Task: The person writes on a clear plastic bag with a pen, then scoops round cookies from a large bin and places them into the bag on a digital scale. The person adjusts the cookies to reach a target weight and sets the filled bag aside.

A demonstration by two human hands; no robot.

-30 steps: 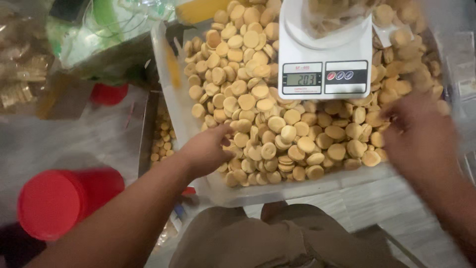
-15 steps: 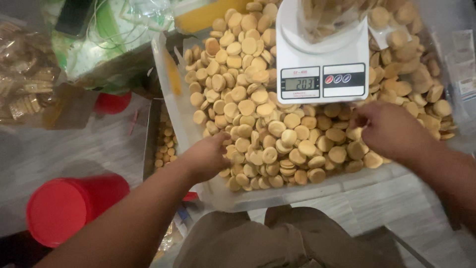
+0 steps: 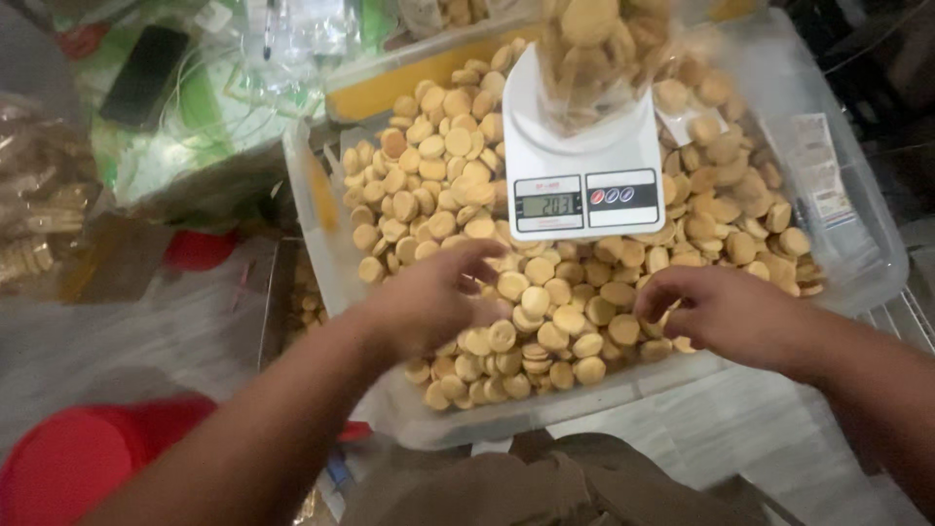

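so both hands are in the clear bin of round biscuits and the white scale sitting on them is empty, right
Not quite. The white scale is not empty: a clear bag of biscuits stands on its platform, as the head view shows. The rest holds: the left hand and right hand are both in the clear bin of round biscuits.

Setting: small-scale food packing area, likely home-based or a small shop back room; which of the two cannot be told. Evidence: large clear plastic tub (image 3: 857, 263) heaped with round yellow biscuits (image 3: 545, 312); white digital kitchen scale (image 3: 582, 180) resting on the heap, far side, with a clear bag of biscuits (image 3: 594, 58) on its platform. More bagged biscuits (image 3: 39, 214) stacked at far left. Red lidded containers (image 3: 68, 468) near left. Loose clear plastic bags (image 3: 243, 88) at far left. Floor-level working position.
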